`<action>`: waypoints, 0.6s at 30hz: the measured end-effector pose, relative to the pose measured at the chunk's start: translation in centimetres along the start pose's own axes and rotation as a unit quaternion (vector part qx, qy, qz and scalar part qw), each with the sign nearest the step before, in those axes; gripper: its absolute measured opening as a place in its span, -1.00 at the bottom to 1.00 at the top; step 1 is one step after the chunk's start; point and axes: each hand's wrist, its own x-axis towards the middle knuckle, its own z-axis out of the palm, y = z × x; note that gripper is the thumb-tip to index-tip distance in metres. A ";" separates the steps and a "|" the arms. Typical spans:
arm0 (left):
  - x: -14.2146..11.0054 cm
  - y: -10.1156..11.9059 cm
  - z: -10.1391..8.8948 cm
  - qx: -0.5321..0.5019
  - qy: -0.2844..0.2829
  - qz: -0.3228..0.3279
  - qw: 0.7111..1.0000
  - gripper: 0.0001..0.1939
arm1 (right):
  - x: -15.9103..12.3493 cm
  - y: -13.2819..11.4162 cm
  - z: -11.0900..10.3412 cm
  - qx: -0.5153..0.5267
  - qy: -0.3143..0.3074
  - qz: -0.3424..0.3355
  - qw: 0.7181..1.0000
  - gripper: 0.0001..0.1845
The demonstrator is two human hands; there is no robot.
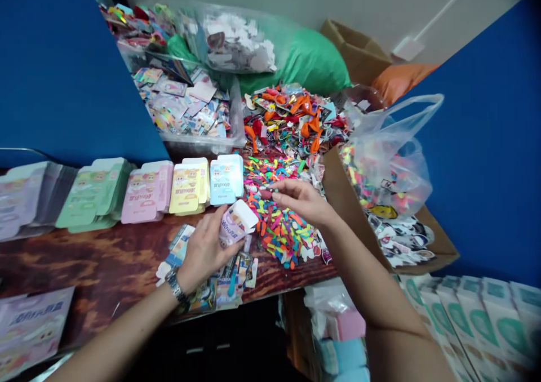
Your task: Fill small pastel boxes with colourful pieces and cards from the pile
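My left hand point(205, 249), with a metal watch point(176, 288) on its wrist, grips a small purple printed box point(233, 225). The box is tilted with its white flap open, and printed pieces show inside. Over a pile of small bright pieces that look like limp balloons point(285, 230), my right hand point(302, 200) has its thumb and fingertips together on a small dark red piece point(266, 194). Its exact kind is too small to make out. Beneath my left hand lie loose printed cards point(230, 283) at the table's front edge.
Stacks of flat printed boxes in yellow point(186, 187), pink point(141, 193), green point(91, 193) and blue point(226, 179) line the wooden table point(105, 269). Behind stand a clear bin of cards point(236, 117) and a heap with orange balloons point(310, 125). A cardboard box point(355, 207) flanks my right arm.
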 end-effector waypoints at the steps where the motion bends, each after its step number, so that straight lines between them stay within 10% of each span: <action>1: 0.0 -0.1 -0.1 0.010 0.007 0.004 1.000 -0.23 | -0.7 -0.7 0.9 -0.021 -0.021 0.001 1.000 -0.65; 11: -1.2 0.1 0.3 0.019 0.031 0.016 0.999 -0.20 | -2.4 -0.6 8.4 -0.410 0.042 -0.110 0.905 -0.80; 18: -1.5 -0.9 0.4 0.033 0.030 0.048 0.998 -0.24 | -2.4 -0.2 8.6 -0.516 -0.016 -0.191 0.835 -0.78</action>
